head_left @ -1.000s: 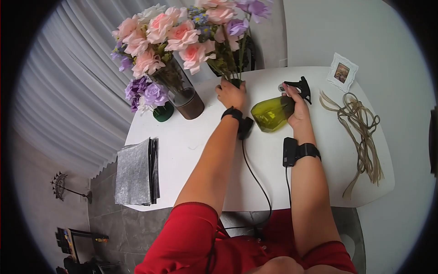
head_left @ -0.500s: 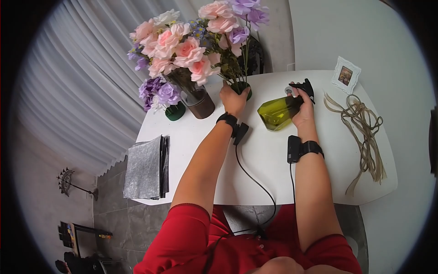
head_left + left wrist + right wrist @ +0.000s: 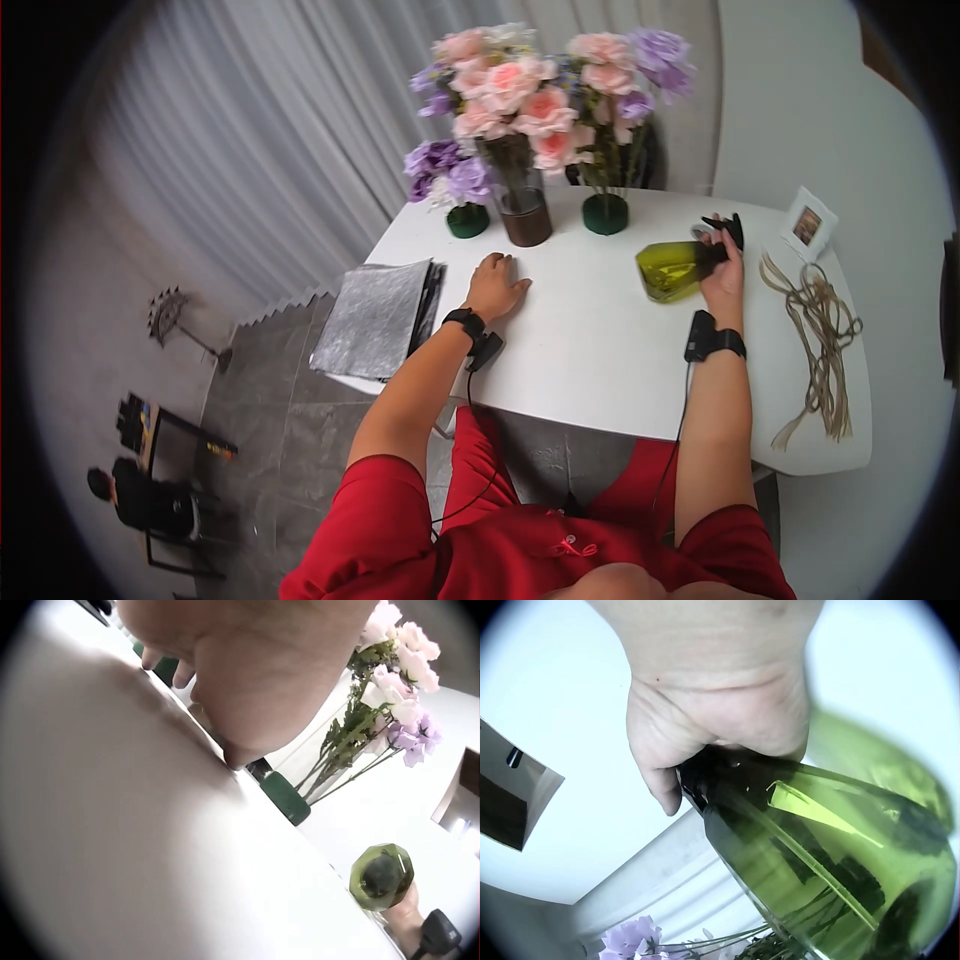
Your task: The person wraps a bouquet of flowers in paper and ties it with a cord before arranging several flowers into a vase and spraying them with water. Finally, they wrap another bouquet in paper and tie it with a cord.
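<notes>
A green faceted spray bottle (image 3: 668, 270) lies tilted on its side, its black spray head (image 3: 736, 232) pointing right. My right hand (image 3: 727, 280) grips it around the neck; in the right wrist view the bottle's see-through body (image 3: 832, 847) extends from the palm. My left hand (image 3: 495, 287) holds nothing and has its fingers spread loosely over the white table (image 3: 570, 340). In the left wrist view its fingertips are right at the tabletop. Beyond it stand a glass vase (image 3: 525, 215) of pink roses and a flower arrangement in a dark green base (image 3: 605, 214).
A small purple bouquet in a green base (image 3: 467, 221) stands left of the vase. Grey wrapping sheets (image 3: 375, 315) lie at the table's left end. To the right are a tangle of beige ribbons (image 3: 820, 340) and a white picture frame (image 3: 808, 224). Cables hang from both wrists.
My left hand has let go of the right arrangement's green base and drawn back to the left, nearer the grey sheets. My right hand keeps hold of the spray bottle. The head view has swung left.
</notes>
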Demonstrator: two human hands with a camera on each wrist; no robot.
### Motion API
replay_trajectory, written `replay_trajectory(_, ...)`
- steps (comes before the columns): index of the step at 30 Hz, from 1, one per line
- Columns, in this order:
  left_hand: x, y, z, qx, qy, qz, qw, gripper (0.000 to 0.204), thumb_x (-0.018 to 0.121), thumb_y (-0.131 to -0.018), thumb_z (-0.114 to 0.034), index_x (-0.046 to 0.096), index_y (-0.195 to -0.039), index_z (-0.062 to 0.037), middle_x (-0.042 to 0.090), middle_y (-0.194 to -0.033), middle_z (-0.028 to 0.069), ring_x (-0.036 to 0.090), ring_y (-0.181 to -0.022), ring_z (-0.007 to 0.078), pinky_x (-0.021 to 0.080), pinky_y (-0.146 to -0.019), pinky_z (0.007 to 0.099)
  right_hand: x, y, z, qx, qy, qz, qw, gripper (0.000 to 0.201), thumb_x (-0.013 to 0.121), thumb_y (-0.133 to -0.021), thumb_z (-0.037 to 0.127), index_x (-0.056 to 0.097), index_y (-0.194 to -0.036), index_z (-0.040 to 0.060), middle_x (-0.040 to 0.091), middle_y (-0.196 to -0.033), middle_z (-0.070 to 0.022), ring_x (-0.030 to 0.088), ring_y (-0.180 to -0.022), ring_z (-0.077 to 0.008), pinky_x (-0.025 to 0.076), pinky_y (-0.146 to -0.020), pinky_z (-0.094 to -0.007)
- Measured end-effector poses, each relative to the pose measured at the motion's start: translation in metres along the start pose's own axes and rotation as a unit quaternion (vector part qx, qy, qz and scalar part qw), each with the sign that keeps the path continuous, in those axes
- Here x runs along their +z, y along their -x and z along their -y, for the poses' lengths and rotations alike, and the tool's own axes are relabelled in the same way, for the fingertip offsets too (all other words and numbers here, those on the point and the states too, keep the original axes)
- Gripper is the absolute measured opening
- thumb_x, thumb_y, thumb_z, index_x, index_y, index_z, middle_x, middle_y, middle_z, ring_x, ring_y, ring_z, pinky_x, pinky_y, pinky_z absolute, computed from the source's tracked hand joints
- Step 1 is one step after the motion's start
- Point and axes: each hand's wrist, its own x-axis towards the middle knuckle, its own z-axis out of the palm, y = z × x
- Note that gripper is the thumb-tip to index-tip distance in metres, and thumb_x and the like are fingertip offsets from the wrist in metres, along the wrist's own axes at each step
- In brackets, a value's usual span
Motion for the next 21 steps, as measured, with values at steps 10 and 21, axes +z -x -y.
replay_trajectory(10, -0.009, 0.024, 0.002, -0.039, -0.075, 0.085, 0.993, 0.066, 0.036, -0.093, -0.052, 0.03, -0.143, -0.0099, 0.029, -0.147, 0.0139, 0.019, -0.14, 0.0289, 0.013, -0.112, 0.0509, 0.023, 0.01, -0.007, 0.066, 0.129, -0.005, 0.989, 0.042, 0.055, -0.078, 0.003, 0.049, -0.119, -0.0003, 0.056, -0.113, -0.0094, 0.053, -0.075, -0.0151, 0.045, -0.09, -0.0325)
replay_trajectory(21, -0.013, 0.025, -0.003, -0.057, -0.074, 0.065, 0.993, 0.063, 0.038, -0.092, -0.051, 0.033, -0.142, -0.0131, 0.03, -0.147, 0.0096, 0.019, -0.14, 0.0239, 0.012, -0.114, 0.0473, 0.176, 0.012, -0.027, 0.011, 0.103, 0.154, 0.983, 0.026, 0.055, -0.088, 0.018, 0.053, -0.104, -0.003, 0.06, -0.092, -0.0163, 0.061, -0.09, -0.0269, 0.046, -0.096, -0.0409)
